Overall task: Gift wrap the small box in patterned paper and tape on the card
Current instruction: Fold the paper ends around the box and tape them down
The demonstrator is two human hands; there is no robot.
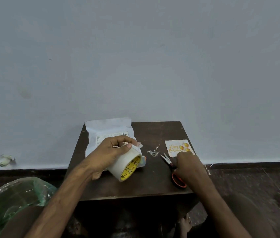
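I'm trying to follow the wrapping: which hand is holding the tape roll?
The left hand grips the tape roll with the yellow core, above the white paper. The right hand is over the red-handled scissors, near the birthday card.

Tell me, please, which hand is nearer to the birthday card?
The right hand: its fingertips reach the near edge of the birthday card. The left hand is well off to the card's left, gripping the tape roll.

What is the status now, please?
Left hand grips tape roll over box. Right hand at scissors, grip unclear. Card untaped. Paper scraps beside scissors.
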